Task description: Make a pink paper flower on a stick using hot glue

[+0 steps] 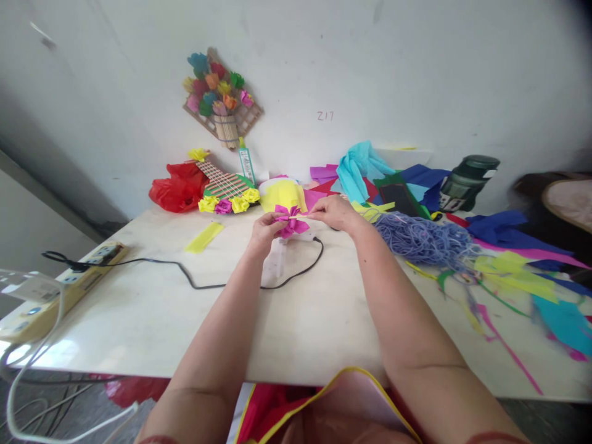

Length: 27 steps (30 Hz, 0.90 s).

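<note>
My left hand (264,229) is closed round the base of a small pink paper flower (290,221), held just above the white table (152,314). My right hand (333,211) pinches the flower's right side, where a thin stick or strip seems to poke out; I cannot make out exactly what it is. Both forearms reach forward over the table's middle.
A black cable (198,277) runs from a power strip (69,277) at the left. A yellow paper strip (204,237), red bag (180,185), flower-trimmed woven piece (226,185), glue bottle (246,161), purple string pile (423,237), coloured paper scraps (531,271) and dark jar (467,182) lie around.
</note>
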Each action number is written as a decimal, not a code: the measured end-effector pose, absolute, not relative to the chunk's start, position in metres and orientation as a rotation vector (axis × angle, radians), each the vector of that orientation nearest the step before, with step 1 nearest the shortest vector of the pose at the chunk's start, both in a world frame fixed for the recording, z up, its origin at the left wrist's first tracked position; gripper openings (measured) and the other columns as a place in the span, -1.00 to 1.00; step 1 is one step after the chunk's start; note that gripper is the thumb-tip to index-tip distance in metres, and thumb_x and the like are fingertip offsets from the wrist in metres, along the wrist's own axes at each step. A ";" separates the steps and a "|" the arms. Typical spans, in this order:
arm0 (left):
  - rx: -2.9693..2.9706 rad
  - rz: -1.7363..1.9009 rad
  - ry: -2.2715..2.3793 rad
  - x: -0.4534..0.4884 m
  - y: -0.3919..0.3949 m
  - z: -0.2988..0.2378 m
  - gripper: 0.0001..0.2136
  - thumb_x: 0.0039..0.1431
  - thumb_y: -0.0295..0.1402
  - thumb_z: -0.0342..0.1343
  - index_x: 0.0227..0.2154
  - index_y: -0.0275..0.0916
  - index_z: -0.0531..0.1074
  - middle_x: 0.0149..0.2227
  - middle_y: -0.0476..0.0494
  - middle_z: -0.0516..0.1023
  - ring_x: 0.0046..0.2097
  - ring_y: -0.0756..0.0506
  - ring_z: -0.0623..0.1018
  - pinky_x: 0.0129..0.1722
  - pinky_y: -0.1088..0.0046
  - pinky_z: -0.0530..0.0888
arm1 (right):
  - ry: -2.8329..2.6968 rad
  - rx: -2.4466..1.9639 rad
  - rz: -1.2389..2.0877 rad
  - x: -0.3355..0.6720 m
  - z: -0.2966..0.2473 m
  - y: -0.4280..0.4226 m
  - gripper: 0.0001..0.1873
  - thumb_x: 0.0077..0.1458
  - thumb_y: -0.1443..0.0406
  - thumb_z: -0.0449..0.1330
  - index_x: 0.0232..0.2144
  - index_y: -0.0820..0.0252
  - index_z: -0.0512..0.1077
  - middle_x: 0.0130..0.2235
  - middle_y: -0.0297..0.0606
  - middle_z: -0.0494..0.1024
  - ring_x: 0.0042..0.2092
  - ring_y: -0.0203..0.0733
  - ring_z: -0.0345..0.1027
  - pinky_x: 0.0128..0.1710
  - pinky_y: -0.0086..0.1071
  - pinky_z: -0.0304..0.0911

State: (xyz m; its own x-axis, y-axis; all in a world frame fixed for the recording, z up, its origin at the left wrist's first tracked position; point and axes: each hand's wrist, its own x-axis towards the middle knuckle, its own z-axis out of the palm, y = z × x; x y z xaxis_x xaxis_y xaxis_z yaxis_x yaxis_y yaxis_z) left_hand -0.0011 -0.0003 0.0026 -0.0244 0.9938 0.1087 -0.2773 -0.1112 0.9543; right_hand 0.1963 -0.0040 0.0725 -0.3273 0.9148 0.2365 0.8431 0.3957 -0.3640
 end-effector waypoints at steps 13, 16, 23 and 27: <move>1.052 1.427 0.919 -0.001 -0.001 0.003 -0.66 -0.44 -0.35 0.40 -0.46 -0.30 0.53 -0.52 -0.05 0.57 -0.49 -0.02 0.50 -0.46 0.45 0.43 | -2.304 -1.467 0.186 0.207 0.072 0.000 -0.74 0.11 0.19 0.17 -0.48 0.20 0.57 -0.46 -0.33 0.51 -0.42 -0.31 0.22 -0.41 -0.39 -0.01; 1.048 1.430 0.918 -0.001 0.000 0.002 -0.65 -0.45 -0.35 0.41 -0.46 -0.30 0.53 -0.51 -0.06 0.57 -0.49 -0.03 0.50 -0.47 0.45 0.42 | -2.304 -1.511 0.130 0.209 0.075 -0.002 -0.76 0.11 0.20 0.18 -0.45 0.17 0.59 -0.42 -0.30 0.56 -0.38 -0.28 0.29 -0.39 -0.39 0.03; 1.043 1.428 0.929 -0.001 -0.002 0.004 -0.65 -0.45 -0.35 0.40 -0.45 -0.29 0.53 -0.51 -0.05 0.58 -0.46 -0.05 0.52 -0.42 0.41 0.46 | -2.314 -1.609 0.023 0.205 0.084 -0.009 -0.76 0.12 0.21 0.17 -0.35 0.14 0.63 -0.31 -0.23 0.63 -0.28 -0.19 0.40 -0.36 -0.36 0.08; 1.055 1.432 0.925 -0.001 -0.002 0.003 -0.66 -0.43 -0.35 0.40 -0.45 -0.29 0.53 -0.50 -0.05 0.58 -0.46 -0.04 0.52 -0.41 0.41 0.46 | -2.324 -1.633 0.001 0.204 0.089 -0.014 -0.76 0.12 0.22 0.17 -0.33 0.13 0.64 -0.29 -0.21 0.64 -0.27 -0.18 0.41 -0.34 -0.36 0.11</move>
